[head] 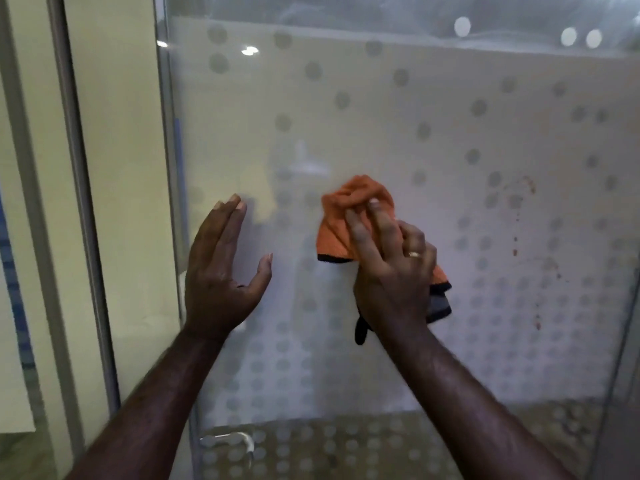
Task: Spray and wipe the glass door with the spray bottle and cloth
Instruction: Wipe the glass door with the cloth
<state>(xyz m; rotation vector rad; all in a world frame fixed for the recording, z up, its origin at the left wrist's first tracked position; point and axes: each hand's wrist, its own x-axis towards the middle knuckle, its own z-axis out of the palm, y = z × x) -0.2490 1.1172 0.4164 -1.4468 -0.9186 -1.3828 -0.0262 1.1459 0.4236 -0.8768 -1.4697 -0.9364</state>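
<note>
The glass door (450,140) fills most of the view, frosted and patterned with grey dots. My right hand (391,268) presses a bunched orange cloth (349,209) with a dark edge against the glass near the middle. My left hand (221,271) is open, fingers straight, palm turned toward the glass just left of the cloth, holding nothing. Reddish-brown streaks and drips (519,220) mark the glass to the right of the cloth. No spray bottle is in view.
The door's vertical left edge (169,202) runs beside a cream wall and a metal frame post (72,202). A metal door handle (235,441) sits low, under my left forearm. Ceiling lights reflect near the top of the glass.
</note>
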